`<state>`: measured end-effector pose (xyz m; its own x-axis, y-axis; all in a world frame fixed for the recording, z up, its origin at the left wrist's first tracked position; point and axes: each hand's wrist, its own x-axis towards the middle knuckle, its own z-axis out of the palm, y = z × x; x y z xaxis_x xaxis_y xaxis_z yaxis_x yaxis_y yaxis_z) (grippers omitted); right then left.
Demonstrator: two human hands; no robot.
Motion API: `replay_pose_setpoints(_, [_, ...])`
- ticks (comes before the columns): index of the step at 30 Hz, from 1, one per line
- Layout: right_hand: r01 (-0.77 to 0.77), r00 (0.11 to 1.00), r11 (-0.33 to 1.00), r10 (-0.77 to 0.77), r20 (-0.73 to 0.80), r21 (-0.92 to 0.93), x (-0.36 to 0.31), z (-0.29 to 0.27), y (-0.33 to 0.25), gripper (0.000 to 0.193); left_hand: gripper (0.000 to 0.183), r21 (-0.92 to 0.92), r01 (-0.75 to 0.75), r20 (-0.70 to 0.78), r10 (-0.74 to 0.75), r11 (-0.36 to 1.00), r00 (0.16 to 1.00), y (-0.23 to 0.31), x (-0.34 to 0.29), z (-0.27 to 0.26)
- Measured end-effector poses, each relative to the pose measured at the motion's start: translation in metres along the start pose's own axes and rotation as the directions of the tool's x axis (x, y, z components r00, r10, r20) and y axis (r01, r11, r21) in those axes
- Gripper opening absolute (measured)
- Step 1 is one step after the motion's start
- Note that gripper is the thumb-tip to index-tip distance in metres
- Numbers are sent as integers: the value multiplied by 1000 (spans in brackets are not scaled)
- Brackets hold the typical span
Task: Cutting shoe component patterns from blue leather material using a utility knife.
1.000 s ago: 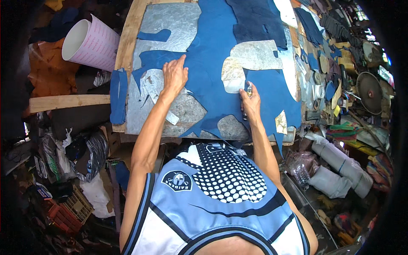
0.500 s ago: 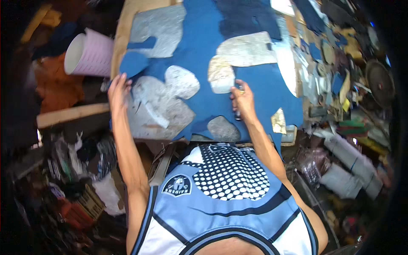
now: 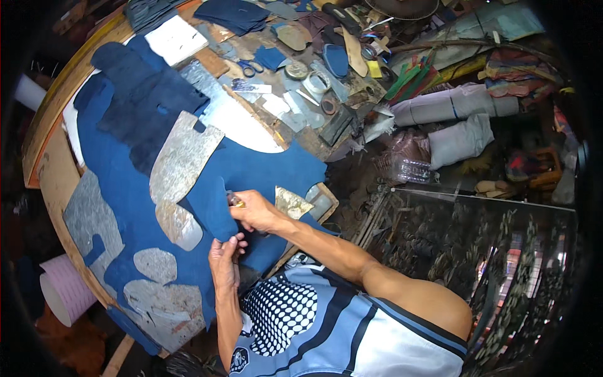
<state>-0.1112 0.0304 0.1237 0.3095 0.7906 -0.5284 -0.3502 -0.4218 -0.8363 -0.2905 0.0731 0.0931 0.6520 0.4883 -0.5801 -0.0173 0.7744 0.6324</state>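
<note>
A wide sheet of blue leather-like material covers much of the tilted-looking table. Part of it, a darker blue flap, stands raised beside my hands. My left hand pinches the blue material at the flap's lower edge, fingers curled. Just above it, my right hand is closed round a small dark tool, mostly hidden by the fingers; its kind cannot be made out. Left of the flap lie a worn rounded template and a longer whitish template. A small grey oval template rests farther left.
Blue-handled scissors, tape rolls and scraps crowd the far side. A large grey template lies at the near left edge, a pink roll beyond it. Wrapped rolls lie to the right, off the table.
The view has swung to the right. My left hand has left the table's left edge and come beside my right hand. A blue flap now stands raised, and the small dark template near me is no longer visible.
</note>
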Motion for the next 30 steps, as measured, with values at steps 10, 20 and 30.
replay_pose_setpoints(10, [33,952,999,-22,-306,33,-12,-88,-4,21,20,446,89,35,-117,891,993,-9,47,58])
replay_pose_setpoints(20, [274,560,839,-537,-631,-471,69,-369,-95,21,49,847,-484,529,275,-220,803,-32,54,44])
replay_pose_setpoints(30, [-1,374,984,-166,-913,-180,154,-569,-92,16,56,843,-445,518,229,-303,824,-37,60,45])
